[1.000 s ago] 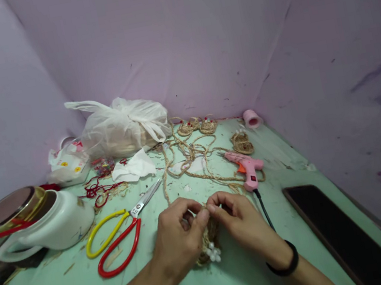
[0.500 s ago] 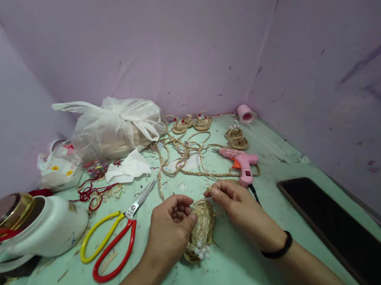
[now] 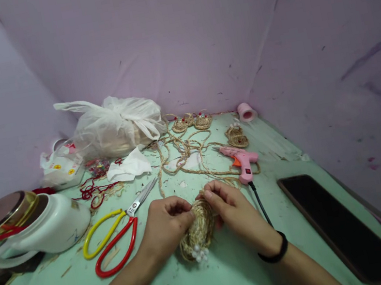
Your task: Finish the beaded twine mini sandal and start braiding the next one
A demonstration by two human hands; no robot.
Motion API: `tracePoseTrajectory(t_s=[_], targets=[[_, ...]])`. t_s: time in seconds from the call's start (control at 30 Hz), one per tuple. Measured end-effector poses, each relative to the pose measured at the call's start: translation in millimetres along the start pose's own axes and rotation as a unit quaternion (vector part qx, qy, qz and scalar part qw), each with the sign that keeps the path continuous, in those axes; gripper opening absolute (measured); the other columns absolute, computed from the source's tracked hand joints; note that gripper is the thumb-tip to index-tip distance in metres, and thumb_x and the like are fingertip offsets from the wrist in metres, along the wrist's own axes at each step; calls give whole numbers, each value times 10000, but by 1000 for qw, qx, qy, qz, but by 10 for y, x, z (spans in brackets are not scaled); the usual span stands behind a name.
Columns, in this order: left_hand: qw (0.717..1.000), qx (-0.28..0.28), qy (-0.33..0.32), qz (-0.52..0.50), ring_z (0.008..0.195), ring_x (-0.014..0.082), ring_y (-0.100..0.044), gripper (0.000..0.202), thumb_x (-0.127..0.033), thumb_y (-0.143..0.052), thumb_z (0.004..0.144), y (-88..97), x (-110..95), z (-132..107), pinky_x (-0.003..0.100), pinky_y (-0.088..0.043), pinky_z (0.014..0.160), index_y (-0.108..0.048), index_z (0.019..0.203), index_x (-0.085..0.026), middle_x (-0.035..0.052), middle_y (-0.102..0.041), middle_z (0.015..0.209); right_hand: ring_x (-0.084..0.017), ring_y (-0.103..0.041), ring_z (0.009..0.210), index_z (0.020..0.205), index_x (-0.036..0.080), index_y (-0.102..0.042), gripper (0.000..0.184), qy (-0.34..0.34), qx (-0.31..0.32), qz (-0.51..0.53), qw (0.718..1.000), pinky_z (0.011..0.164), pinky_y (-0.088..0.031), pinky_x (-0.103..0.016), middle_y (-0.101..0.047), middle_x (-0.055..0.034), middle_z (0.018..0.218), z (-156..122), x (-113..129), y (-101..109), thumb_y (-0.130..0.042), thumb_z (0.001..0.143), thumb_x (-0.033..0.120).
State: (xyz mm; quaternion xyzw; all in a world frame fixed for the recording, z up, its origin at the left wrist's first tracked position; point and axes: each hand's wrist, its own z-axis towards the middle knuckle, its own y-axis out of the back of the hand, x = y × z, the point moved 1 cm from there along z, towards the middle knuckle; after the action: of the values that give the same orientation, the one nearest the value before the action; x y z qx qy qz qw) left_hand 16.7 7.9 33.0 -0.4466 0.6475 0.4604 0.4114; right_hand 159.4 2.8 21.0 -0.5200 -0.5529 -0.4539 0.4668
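A small woven straw slipper (image 3: 200, 224) with a cluster of white beads (image 3: 200, 254) on its near end is between my hands. My left hand (image 3: 168, 222) grips its left edge with thumb and bent fingers. At its far end, my right hand (image 3: 229, 207) is pinched on what looks like a thin straw strand (image 3: 201, 192), mostly hidden by the fingertips. A pink glue gun (image 3: 241, 159) lies just beyond my right hand. Left of my left hand rest scissors (image 3: 130, 216) with one yellow and one red handle, blades parted.
Braided straw cord (image 3: 187, 148) lies tangled behind my hands. Further back are small slippers (image 3: 202, 120), another beaded one (image 3: 236, 137), a pink spool (image 3: 246, 112) and a white plastic bag (image 3: 117, 126). A white teapot (image 3: 57, 222) stands left; a phone (image 3: 337, 220) lies right.
My right hand has moved left, bringing its pinched fingertips against the slipper's far end. The slipper has tilted slightly in my left hand, which keeps its grip.
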Motion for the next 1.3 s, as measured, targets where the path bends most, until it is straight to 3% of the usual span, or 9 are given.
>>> tracePoseTrajectory(t_s=[0.1,0.3,0.4,0.53,0.67,0.97,1.2,1.3], targets=[[999,4,26,-37,439,78,-422,80,-185,-609,503,42,14,36,202,-301,428,-584,555,-129,-34,-516,459,-154,-532,597,685,210,-454,229,-1,-50,15,999,336,-368,-201,-563,-29,738,12,35,49,-537,690,424],[997,8,41,-70,412,58,-389,101,-183,-613,498,64,77,66,190,-262,402,-567,567,-126,-47,-504,445,-94,-401,458,624,194,-459,219,38,-74,-44,996,388,-324,-208,-480,28,561,40,30,105,-497,747,370],[997,12,45,-62,421,62,-398,107,-191,-614,509,57,87,48,192,-273,407,-573,581,-124,-43,-507,456,-118,-441,527,584,186,-487,176,56,-59,-69,994,495,-361,-241,-482,25,550,25,47,92,-530,716,294],[998,26,28,-50,428,62,-396,105,-192,-612,524,47,91,43,193,-284,417,-583,597,-123,-47,-492,458,-195,-541,799,593,176,-545,127,119,-22,-157,980,695,-383,-307,-602,-54,810,-21,88,65,-541,702,242],[998,35,21,-43,443,70,-412,116,-203,-610,527,36,82,54,196,-295,424,-585,603,-119,-36,-504,476,-223,-541,931,573,171,-570,132,115,3,-213,970,700,-383,-309,-597,-86,991,-53,85,39,-550,701,195],[998,29,18,-57,462,71,-402,151,-217,-630,500,33,66,43,193,-290,431,-587,595,-108,-37,-494,473,-195,-570,846,570,194,-616,115,141,-52,-246,958,756,-400,-323,-649,-42,869,-69,22,-22,-608,684,193],[997,28,26,-72,463,69,-407,138,-206,-636,487,29,57,44,191,-295,434,-584,572,-110,-35,-500,473,-202,-580,844,569,190,-619,115,152,-45,-234,959,765,-411,-332,-655,-55,850,-65,12,-29,-600,682,179],[997,28,28,-65,461,72,-422,125,-193,-628,492,36,50,40,190,-299,426,-591,578,-110,-27,-520,488,-208,-592,834,547,181,-587,130,132,-21,-182,974,780,-412,-342,-660,-73,858,-56,37,-26,-588,677,194]])
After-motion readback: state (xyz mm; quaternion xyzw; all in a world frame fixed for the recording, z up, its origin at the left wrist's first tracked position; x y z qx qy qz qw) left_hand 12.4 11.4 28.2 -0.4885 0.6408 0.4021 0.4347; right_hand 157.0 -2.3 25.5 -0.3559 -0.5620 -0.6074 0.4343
